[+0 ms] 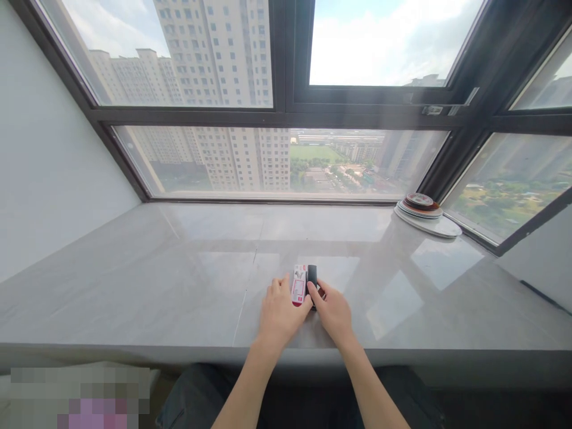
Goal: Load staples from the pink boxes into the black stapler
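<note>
A small white and pink packet (299,284) lies on the grey stone windowsill (179,280), with a small black object (312,277) right beside it. My left hand (279,313) rests on the sill with its fingers touching the near end of the packet. My right hand (333,310) has its fingers curled round the near end of the black object. Both hands sit close together in the middle of the sill.
A stack of round plates (422,210) stands at the back right corner by the window frame (286,113). A white wall (49,167) closes the left side. My dark-trousered legs (196,399) are below the sill's front edge.
</note>
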Available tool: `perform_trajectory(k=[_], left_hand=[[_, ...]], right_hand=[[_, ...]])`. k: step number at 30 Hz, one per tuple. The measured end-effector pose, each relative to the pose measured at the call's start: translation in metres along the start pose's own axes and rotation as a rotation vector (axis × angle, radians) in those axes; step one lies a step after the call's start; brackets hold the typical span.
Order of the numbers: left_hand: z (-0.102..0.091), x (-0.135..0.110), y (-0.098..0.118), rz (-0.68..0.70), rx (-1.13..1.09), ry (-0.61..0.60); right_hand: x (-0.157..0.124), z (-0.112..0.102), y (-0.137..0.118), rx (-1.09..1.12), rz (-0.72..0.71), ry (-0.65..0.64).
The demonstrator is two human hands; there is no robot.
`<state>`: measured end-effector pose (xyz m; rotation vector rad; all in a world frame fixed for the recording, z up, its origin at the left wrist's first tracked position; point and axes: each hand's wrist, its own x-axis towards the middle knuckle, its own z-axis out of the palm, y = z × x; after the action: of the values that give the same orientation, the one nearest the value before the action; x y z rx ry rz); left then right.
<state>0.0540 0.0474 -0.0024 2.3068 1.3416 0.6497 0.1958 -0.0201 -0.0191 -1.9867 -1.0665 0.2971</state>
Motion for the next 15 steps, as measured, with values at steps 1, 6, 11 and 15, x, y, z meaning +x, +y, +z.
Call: perform_trajectory(k=[1,6,11,15], left_hand=[[0.001,0.003,0.002,-0.016,0.061,0.004],[-0.004,0.004,-0.006,0.035,0.198,-0.062],[-0.016,0.001,-0.034,0.038,0.170,0.037],[-0.027,0.016,-0.054,-0.026,0.186,0.069]], right_hand=[[-0.003,0.004,-0.003,0.011,-0.004,0.025],[-0.007,-0.010,0.014,0.149,0.013,0.049],[-0.011,-0.022,0.030,0.220,0.049,0.037],[-0.013,-0.020,0.029,0.224,0.050,0.050]])
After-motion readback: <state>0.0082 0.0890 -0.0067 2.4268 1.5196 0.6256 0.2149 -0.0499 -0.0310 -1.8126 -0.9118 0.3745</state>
